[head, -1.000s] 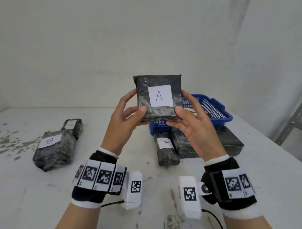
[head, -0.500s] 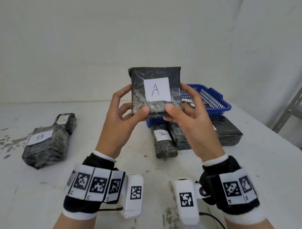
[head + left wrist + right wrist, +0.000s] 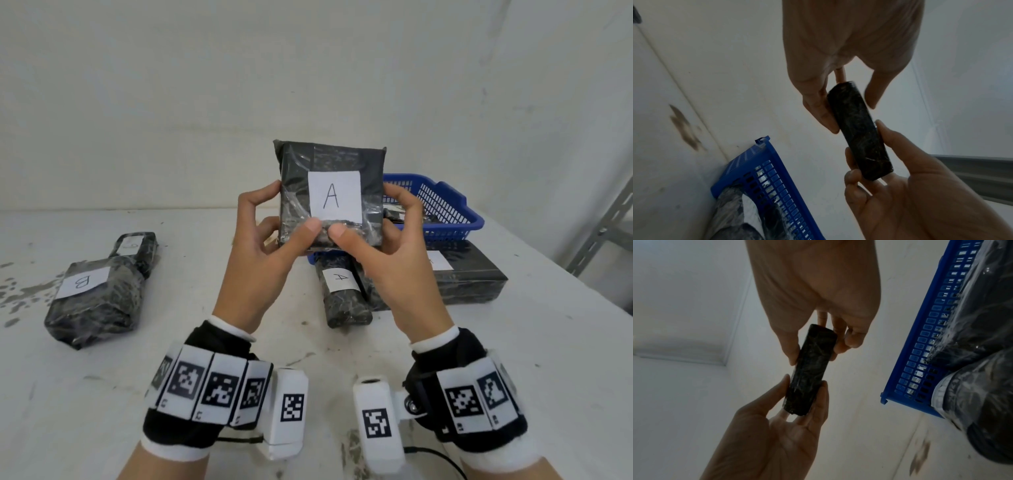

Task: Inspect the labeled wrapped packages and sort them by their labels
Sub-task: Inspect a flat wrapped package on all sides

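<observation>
I hold a black wrapped package (image 3: pixel 329 164) upright above the table, its white label reading "A" facing me. My left hand (image 3: pixel 267 240) grips its left side and my right hand (image 3: pixel 387 253) its right side, with both thumbs pressed on the lower front edge. The wrist views show the package edge-on (image 3: pixel 859 129) (image 3: pixel 809 369), pinched between thumbs and fingers. On the table at left lies a package labelled "B" (image 3: pixel 96 301) with a smaller package (image 3: pixel 135 246) behind it. A narrow "A" package (image 3: pixel 344 291) and a large flat black package (image 3: pixel 469 281) lie at right.
A blue plastic basket (image 3: pixel 445 212) holding wrapped packages stands at the back right, behind the flat package. The white table (image 3: pixel 342 346) has dark stains at its left (image 3: pixel 20 294). A metal shelf frame (image 3: pixel 603 226) stands beyond the table's right edge.
Both hands kept hold of the "A" package. My thumbs slid closer together along its lower front edge, and the package came slightly nearer.
</observation>
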